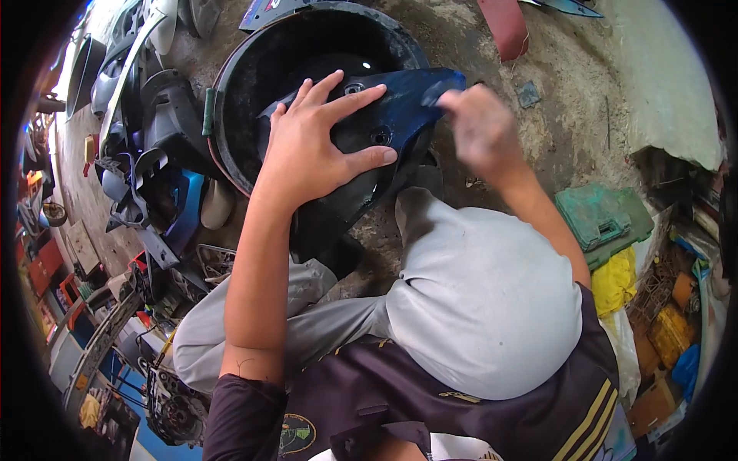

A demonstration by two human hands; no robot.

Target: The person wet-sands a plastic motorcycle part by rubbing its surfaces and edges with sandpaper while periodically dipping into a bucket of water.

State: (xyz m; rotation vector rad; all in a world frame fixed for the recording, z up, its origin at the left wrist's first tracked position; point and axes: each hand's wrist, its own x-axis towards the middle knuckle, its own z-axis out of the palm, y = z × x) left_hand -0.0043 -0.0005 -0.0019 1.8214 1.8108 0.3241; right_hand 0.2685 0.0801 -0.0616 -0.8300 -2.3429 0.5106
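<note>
A glossy dark blue and black motorcycle body panel (415, 104), with round mounting holes, lies across the mouth of a black bucket (231, 100). My left hand (315, 138) rests on the panel with its fingers spread flat. At the panel's blue right end is my right hand (484, 131), smeared by motion, with its fingers curled into a fist. Whatever is inside those fingers, if anything, is hidden. The panel surface looks wet in places.
Several loose motorcycle fairings (173, 115) lie on the concrete floor to the left. A green plastic case (592, 219) and a yellow bag (615, 284) sit to the right. An engine part (173, 403) stands at lower left. A red piece (503, 27) lies beyond the bucket.
</note>
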